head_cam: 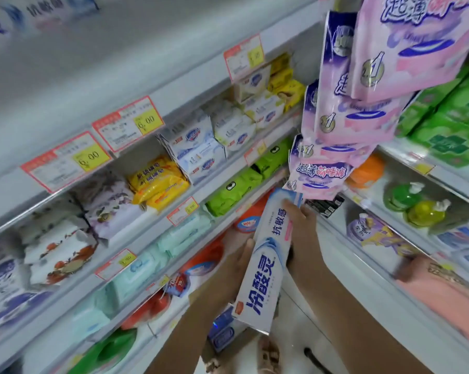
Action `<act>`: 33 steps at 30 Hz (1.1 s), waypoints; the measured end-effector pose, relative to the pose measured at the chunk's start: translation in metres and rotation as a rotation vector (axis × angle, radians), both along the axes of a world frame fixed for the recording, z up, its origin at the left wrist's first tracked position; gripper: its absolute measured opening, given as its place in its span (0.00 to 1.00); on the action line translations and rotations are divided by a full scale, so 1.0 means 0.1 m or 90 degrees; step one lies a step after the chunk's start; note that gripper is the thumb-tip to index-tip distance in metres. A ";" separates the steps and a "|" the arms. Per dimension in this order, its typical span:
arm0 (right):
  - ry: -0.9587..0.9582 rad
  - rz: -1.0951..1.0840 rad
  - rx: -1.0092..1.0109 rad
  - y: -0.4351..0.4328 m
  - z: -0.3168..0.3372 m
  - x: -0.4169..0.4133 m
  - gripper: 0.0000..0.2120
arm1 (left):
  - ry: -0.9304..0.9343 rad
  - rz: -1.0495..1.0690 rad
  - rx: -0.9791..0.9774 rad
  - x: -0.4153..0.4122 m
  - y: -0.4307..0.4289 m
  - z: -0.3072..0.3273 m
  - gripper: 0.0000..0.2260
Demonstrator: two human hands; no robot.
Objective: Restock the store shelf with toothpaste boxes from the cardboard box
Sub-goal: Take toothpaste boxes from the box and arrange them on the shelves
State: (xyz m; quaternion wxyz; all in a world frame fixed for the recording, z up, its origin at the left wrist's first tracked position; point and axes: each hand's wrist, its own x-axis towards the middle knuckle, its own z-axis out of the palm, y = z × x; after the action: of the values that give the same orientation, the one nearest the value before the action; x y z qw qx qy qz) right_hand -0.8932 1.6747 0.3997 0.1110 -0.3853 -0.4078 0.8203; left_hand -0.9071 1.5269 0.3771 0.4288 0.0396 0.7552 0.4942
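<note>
On my far left, the left shelf unit (187, 85) climbs away in tiers, its front edges carrying red-bordered price tags (66, 160) with yellow squares. Behind the tags, on the tier at my eye line, I see floral packs (106, 203), then yellow packs (157, 182), then white and blue boxes (198, 149) further along toward the far end. One tier down lie mint packs (136, 268) and, past them, lime packs (236, 190).

In the middle, the toothpaste box (265, 265) is in the air in front of the lower tiers, not on any shelf. It is white with large blue characters, and it is tilted, with its near end low and its far end pointing up toward the corner where the two shelf units meet. My view shows the left hand (236, 265) holding the box from its left side, thumb on the front edge and fingers hidden behind it. The right hand (303, 233) grips the right side higher up, with fingers curled over the box's upper part.

Above the box's far end hang pink packs (363, 117) in an overlapping column. To the right, the right shelf unit (349, 265) holds green bundles (449, 125) on an upper tier and, lower, a green bottle (401, 197) beside a yellow bottle (425, 213).
</note>
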 end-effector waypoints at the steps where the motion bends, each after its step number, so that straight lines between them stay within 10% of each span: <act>1: 0.021 -0.003 0.009 0.03 0.11 -0.02 0.32 | 0.009 0.011 -0.008 -0.01 0.02 0.14 0.40; 7: 0.113 -0.023 0.012 0.22 0.74 -0.15 0.24 | -0.052 -0.098 0.108 -0.14 0.17 1.26 0.15; 13: 0.201 -0.032 0.056 0.36 1.44 -0.28 0.29 | -0.021 -0.200 0.147 -0.40 0.20 2.02 0.30; 19: 0.321 0.014 0.024 0.37 2.15 -0.41 0.11 | 0.100 -0.207 0.143 -0.55 0.21 2.62 0.37; 24: 0.347 0.017 0.055 0.37 2.65 -0.55 0.16 | 0.202 -0.188 0.151 -0.52 0.21 3.08 0.13; 33: 0.398 0.029 0.051 0.20 2.96 -0.83 0.11 | 0.216 -0.194 0.221 -0.52 -0.04 3.30 0.25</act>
State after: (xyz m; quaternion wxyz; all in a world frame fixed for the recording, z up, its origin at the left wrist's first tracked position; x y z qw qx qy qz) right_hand -0.9763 1.6949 0.6954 0.2282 -0.1003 -0.3945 0.8844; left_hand -0.9592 1.5230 0.7067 0.3523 0.3077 0.7056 0.5324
